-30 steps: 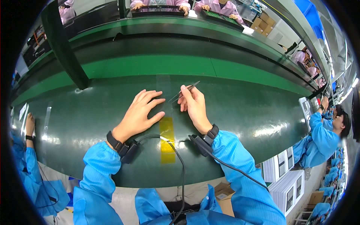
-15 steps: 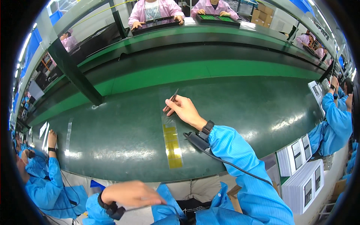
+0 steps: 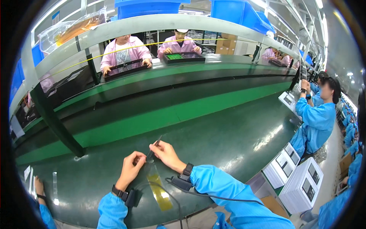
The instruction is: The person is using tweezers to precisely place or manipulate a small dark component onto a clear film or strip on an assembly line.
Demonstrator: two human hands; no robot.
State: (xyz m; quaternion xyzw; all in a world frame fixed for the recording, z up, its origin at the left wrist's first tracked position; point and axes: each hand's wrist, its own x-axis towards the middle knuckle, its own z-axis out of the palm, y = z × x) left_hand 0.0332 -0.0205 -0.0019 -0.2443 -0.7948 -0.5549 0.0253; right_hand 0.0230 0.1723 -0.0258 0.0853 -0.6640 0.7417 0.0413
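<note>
My right hand (image 3: 166,155) is closed around a pair of dark tweezers (image 3: 159,139), held at a slant over the green work surface. Close on its left, my left hand (image 3: 130,170) has thumb and fingers pinched together beside the lower end of the tweezers. Whatever sits in that pinch is too small to make out. Just below both hands, a clear film strip (image 3: 153,169) lies flat on the surface, bearing yellow tape pieces (image 3: 159,192). Both wrists wear black bands with a dark module and a cable.
Stacks of white boxes (image 3: 303,187) stand at the right edge. A dark post (image 3: 57,120) rises at the left, near another clear strip (image 3: 55,187). Co-workers in blue sit to either side. Across the green bench (image 3: 217,126), two people in pink handle black trays (image 3: 185,57).
My left hand has come up from near my body to meet the tweezers. The right hand keeps hold of them. The view has tilted upward, showing more of the room.
</note>
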